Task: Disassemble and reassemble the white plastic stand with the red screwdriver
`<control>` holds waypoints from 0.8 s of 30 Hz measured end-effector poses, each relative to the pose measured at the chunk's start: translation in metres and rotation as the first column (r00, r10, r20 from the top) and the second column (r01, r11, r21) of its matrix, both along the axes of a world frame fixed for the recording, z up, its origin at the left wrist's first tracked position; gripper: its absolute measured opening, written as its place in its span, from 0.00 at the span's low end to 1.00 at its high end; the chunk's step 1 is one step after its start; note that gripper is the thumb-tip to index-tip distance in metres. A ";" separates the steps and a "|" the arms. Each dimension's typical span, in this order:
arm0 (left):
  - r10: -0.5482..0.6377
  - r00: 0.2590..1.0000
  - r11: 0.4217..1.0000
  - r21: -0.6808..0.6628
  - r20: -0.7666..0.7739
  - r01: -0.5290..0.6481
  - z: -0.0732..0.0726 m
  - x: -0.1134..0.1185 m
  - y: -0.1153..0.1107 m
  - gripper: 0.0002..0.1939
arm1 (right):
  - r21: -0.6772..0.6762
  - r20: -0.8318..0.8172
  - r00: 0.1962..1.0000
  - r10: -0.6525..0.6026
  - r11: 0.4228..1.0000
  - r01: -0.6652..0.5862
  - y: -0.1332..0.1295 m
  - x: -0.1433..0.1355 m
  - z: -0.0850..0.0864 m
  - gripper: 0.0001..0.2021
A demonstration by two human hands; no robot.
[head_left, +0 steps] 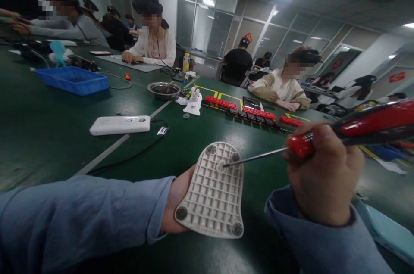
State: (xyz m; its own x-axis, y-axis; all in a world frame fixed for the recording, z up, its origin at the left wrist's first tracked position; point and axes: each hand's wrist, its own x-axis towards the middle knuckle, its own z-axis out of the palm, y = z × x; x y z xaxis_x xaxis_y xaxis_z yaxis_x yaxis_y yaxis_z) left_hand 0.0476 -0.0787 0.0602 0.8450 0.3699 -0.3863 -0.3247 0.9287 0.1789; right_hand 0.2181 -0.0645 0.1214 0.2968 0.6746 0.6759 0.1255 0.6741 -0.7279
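Note:
A white plastic base (216, 198) with a grid of ribs and round dark pads near its corners faces up at the centre. My left hand (178, 198) is wrapped round its left side and underside, most fingers hidden behind it. My right hand (323, 170) is closed round a screwdriver with a red and black handle (375, 123). The metal shaft points left, and its tip is at the small round hub in the upper part of the base. Whether the tip sits in a screw is too small to tell.
On the green table (129, 157) are a white power bank (119, 125) with a cable, a blue tray (74, 80), a metal bowl (164, 88), a white part (194, 104), red racks (258, 113) and a light blue case (388, 226). Several people sit beyond.

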 end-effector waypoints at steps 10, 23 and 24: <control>-0.006 0.993 0.979 0.203 -0.120 0.030 -0.021 0.001 0.013 0.30 | 0.039 0.133 0.991 -0.024 0.999 0.019 0.023 0.028 0.005 0.06; 0.297 0.939 0.272 0.958 -0.175 0.093 -0.062 -0.007 0.032 0.25 | -0.125 0.976 0.210 0.055 0.933 0.338 0.098 0.047 -0.128 0.22; 0.285 0.941 0.215 0.969 -0.180 0.121 -0.062 -0.008 0.032 0.24 | -0.124 0.980 0.187 0.061 0.929 0.349 0.099 0.050 -0.128 0.23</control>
